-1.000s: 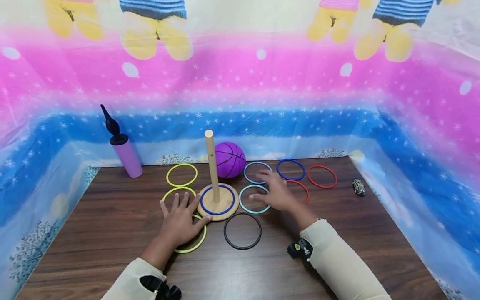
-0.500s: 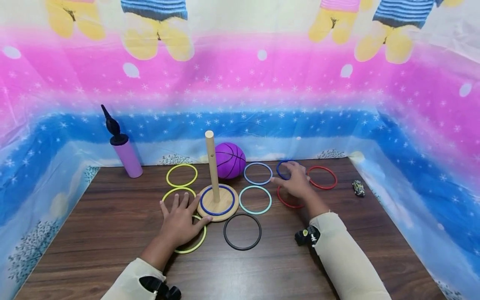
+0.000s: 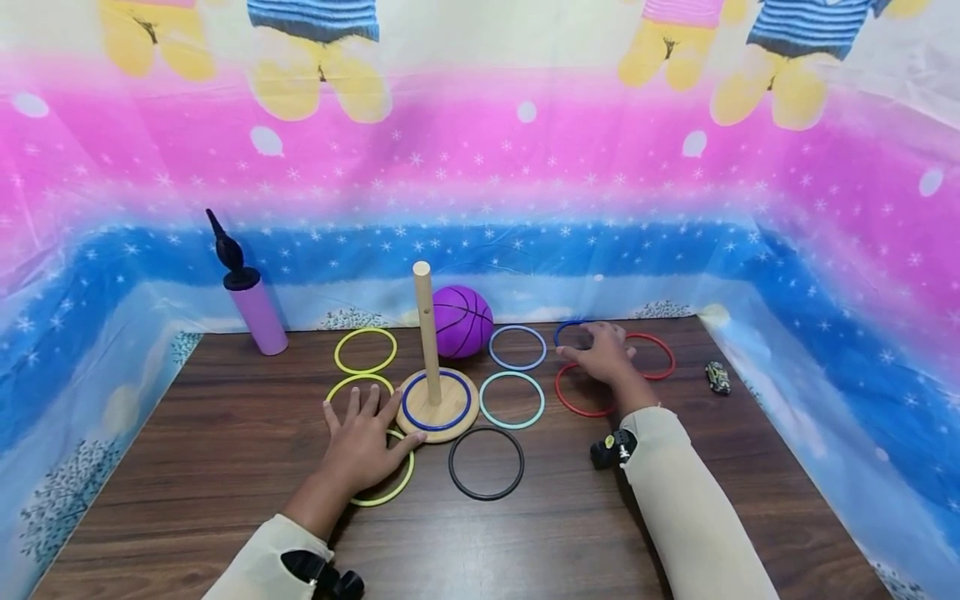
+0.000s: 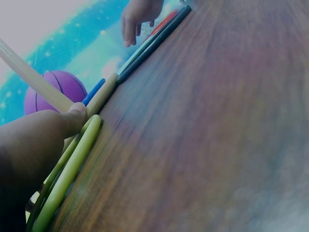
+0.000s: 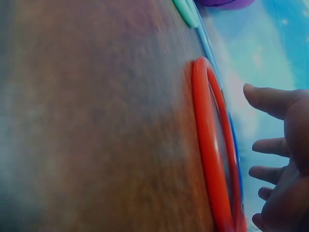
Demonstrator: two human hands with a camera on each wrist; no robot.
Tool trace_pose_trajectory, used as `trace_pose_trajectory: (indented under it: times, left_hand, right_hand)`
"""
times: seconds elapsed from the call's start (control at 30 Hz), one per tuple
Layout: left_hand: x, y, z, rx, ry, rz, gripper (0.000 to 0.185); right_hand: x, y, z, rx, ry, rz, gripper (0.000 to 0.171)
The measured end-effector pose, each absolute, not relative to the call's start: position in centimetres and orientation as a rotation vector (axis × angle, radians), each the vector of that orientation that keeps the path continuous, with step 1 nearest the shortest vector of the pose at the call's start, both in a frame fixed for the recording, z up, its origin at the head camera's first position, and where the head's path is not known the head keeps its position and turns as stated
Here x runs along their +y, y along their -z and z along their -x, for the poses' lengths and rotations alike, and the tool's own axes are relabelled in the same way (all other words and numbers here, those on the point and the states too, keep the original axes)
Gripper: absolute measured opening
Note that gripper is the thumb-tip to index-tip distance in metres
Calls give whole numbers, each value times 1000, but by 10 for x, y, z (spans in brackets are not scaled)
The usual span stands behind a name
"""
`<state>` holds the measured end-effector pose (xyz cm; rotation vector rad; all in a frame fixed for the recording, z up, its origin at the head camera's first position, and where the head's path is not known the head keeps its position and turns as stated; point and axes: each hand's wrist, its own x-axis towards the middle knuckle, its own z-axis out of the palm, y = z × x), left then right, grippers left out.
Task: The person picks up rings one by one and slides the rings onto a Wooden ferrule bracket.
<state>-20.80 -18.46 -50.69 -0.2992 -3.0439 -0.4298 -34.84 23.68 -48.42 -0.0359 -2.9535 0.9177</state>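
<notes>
Two hands over a wooden surface point(image 3: 225, 467) scattered with rings. Nearest, a black ring point(image 3: 486, 462) lies flat. Left hand point(image 3: 365, 446) rests palm down, fingers spread, on a yellow-green ring point(image 3: 390, 490), thumb tip against the wooden peg stand point(image 3: 437, 404); a dark blue ring point(image 3: 437, 402) sits on the stand's base around the upright peg. Beside it a teal ring point(image 3: 512, 400) lies flat. Right hand point(image 3: 604, 357), fingers spread and loosely bent, hovers over or touches the near red ring point(image 3: 577, 400) and the blue ring point(image 3: 566, 332) beyond it; contact cannot be told, it grips nothing. Another red ring point(image 3: 660, 354) lies just right of that hand. Farther back: two yellow rings point(image 3: 365, 350), a light-blue ring point(image 3: 517, 347), purple ball point(image 3: 462, 321) behind the peg. Far left, a purple pump point(image 3: 255, 308); far right, a small toy car point(image 3: 717, 377).
</notes>
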Motion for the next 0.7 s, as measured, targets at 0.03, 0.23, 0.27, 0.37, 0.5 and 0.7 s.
trace_pose_trajectory:
  times: [0.03, 0.23, 0.27, 0.37, 0.5, 0.7]
  left_hand:
    - [-185, 507, 208, -3042, 431, 300, 88]
    - [-185, 507, 207, -3032, 433, 311, 87]
    - [-185, 507, 207, -3030, 432, 312, 87]
    - [-185, 507, 207, -3026, 429, 313, 87]
    - [-185, 507, 208, -3036, 425, 307, 87]
    - [-184, 508, 208, -3042, 434, 301, 88]
  right_hand:
    - [238, 485, 350, -2960, -908, 42, 84]
    - [243, 491, 355, -2987, -900, 53, 86]
    - [244, 492, 356, -2990, -900, 51, 87]
    - [246, 495, 359, -2994, -891, 51, 87]
    - [247, 499, 362, -2987, -870, 64, 86]
    - [245, 501, 363, -3005, -835, 119, 87]
